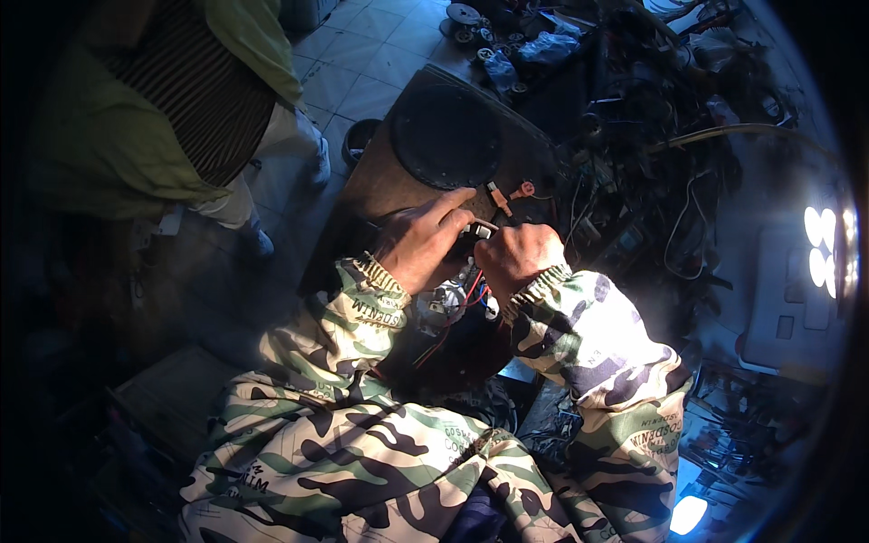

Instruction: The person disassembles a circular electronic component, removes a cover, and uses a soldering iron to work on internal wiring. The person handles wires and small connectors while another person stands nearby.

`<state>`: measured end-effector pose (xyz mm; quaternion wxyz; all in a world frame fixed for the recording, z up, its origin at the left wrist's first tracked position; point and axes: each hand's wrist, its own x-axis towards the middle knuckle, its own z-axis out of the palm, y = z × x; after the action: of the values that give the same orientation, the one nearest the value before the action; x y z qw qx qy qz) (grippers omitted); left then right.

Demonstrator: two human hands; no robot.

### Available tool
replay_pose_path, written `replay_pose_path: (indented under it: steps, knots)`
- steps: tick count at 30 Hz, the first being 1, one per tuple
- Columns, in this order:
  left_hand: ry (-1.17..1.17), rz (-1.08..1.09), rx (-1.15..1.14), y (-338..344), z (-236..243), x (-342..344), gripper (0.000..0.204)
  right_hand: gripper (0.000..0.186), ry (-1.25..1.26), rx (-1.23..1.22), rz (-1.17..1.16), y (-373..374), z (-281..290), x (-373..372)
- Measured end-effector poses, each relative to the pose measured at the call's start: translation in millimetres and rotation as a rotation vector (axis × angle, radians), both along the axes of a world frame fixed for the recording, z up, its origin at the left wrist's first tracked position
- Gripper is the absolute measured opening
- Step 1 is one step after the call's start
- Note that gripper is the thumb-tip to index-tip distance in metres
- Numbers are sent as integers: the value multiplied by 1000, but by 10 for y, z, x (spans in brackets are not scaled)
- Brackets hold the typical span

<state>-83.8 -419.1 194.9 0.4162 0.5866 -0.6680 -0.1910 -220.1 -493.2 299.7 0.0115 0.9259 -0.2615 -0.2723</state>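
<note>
My left hand point(421, 237) is curled with its fingers round a small black-and-white part point(477, 231), its index finger stretched out above. My right hand point(520, 257) is closed in a fist right beside that part; its fingertips are turned away, so what they grip is hidden. Under both hands, red and blue wires point(474, 290) run from a pale, roundish device point(441, 306), much of it in shadow. Just beyond my hands, a tool with orange parts point(500, 199) and a reddish-orange piece point(522, 189) lie on the brown work table point(358, 204).
A round black disc point(446, 136) lies at the table's far end. Tangled cables and dark parts point(625, 190) crowd the right side. At the far left stands another person point(195, 109) in a yellow-green top. A pale case point(797, 290) is at the right edge.
</note>
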Motion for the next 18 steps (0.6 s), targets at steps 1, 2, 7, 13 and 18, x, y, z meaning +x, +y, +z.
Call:
replay_pose_path:
  steps: [1, 2, 7, 13, 18]
  knots:
    - [3, 12, 4, -10, 0, -2, 62, 10, -18, 2, 16, -18, 0, -7]
    - [-1, 5, 28, 2, 16, 1, 57, 10, -18, 14, 37, -44, 22, -6]
    - [-84, 30, -46, 8, -42, -34, 38, 9, -15, 13, 79, -108, 11, -71]
    - [-204, 67, -40, 45, -52, -87, 25, 14, 29, 30, 138, -167, -64, -82]
    - [-154, 29, -7, -4, -29, -94, 17, 14, -22, 94, 232, -331, -95, -177]
